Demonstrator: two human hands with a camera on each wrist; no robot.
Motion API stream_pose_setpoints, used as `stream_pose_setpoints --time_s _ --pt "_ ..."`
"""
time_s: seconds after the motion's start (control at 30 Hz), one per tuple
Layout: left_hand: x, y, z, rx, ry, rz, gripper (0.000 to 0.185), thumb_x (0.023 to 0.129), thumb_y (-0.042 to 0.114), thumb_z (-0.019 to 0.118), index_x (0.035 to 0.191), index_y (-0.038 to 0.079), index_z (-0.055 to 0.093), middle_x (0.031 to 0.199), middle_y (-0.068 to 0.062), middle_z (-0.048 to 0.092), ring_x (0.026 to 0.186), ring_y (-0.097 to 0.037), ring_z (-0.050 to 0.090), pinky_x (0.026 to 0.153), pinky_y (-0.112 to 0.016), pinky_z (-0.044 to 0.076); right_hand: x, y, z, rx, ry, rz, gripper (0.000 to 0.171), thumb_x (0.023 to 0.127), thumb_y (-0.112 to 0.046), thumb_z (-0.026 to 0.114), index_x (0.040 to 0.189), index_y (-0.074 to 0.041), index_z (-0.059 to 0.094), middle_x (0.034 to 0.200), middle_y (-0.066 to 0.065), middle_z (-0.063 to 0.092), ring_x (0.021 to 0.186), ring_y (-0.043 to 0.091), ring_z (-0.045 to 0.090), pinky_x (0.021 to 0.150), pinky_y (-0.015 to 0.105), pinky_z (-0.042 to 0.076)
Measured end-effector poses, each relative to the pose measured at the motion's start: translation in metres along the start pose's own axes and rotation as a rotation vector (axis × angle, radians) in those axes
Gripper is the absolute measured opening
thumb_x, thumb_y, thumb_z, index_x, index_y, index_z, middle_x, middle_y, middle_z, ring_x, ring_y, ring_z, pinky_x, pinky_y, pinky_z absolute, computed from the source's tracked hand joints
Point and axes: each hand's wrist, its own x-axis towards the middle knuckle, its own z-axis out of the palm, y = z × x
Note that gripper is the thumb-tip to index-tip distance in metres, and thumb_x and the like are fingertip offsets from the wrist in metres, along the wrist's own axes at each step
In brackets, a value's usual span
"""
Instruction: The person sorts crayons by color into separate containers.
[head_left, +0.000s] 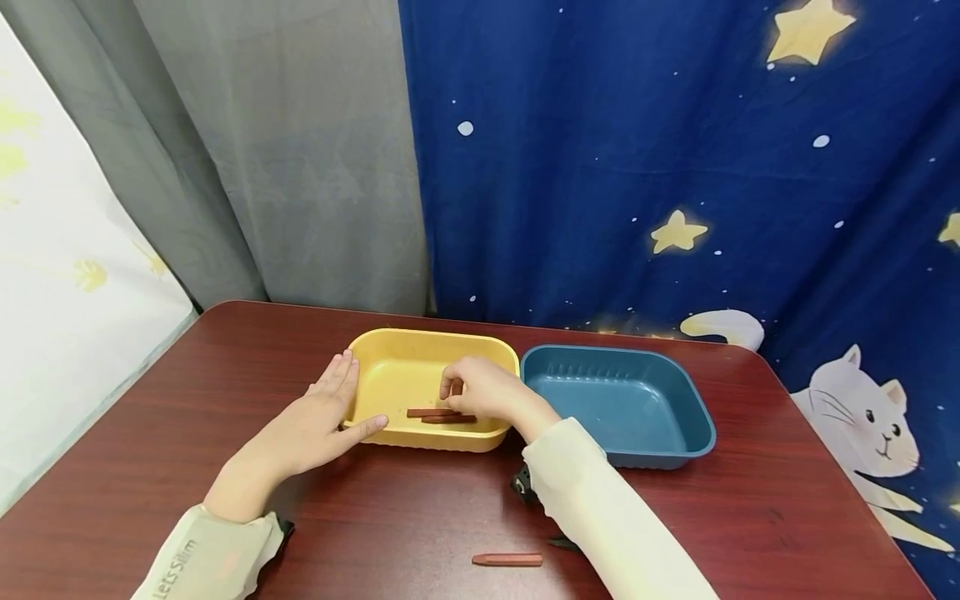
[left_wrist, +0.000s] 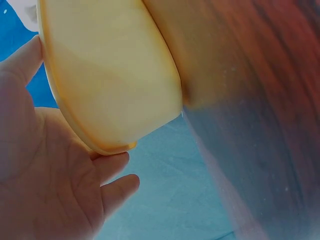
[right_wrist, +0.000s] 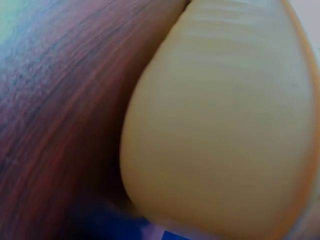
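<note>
Two brown crayons point(head_left: 448, 419) lie near the front wall inside a yellow plastic bin point(head_left: 420, 443). My right hand point(head_left: 483, 387) reaches into this bin from the right, fingers curled just above them. A brown bit shows between thumb and fingers, apparently another crayon, mostly hidden by the hand. Along the bin's left end rests my left hand point(head_left: 318, 421), fingers straight against the outer wall and thumb at the front rim. The left wrist view shows that hand point(left_wrist: 50, 175) spread beside the bin's corner. Only the bin's ribbed outside point(right_wrist: 220, 125) fills much of the right wrist view.
A blue bin point(head_left: 611, 404) stands right against the yellow one. One reddish-brown crayon point(head_left: 507, 560) lies on the dark red table point(head_left: 390, 517) near the front, left of the right sleeve. Grey and blue curtains point(head_left: 600, 167) hang behind the table's back edge.
</note>
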Motion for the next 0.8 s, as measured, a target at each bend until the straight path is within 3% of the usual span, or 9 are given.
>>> stream_pose_setpoints --time_s 0.4,0.8 --pt "-0.002 -0.002 -0.002 0.005 0.001 -0.004 0.105 0.094 0.069 0.047 0.155 -0.009 0.011 0.166 -0.024 0.003 0.154 -0.041 0.005 0.12 -0.062 0.019 -0.04 0.003 -0.019 0.092 0.116 -0.032 0.003 0.089 -0.014 0.07 0.09 -0.013 0.073 0.083 -0.004 0.068 0.073 0.013 0.057 0.063 0.022 0.047" --pt "0.0 -0.001 0.0 0.006 0.001 0.0 0.105 0.094 0.068 0.048 0.155 -0.009 0.012 0.166 -0.024 0.004 0.154 -0.041 0.006 0.119 -0.063 0.019 -0.093 -0.002 -0.03 0.106 0.19 -0.104 0.004 0.092 -0.018 0.07 0.095 -0.018 0.073 0.085 -0.012 0.067 0.078 0.006 0.059 0.071 0.026 0.053"
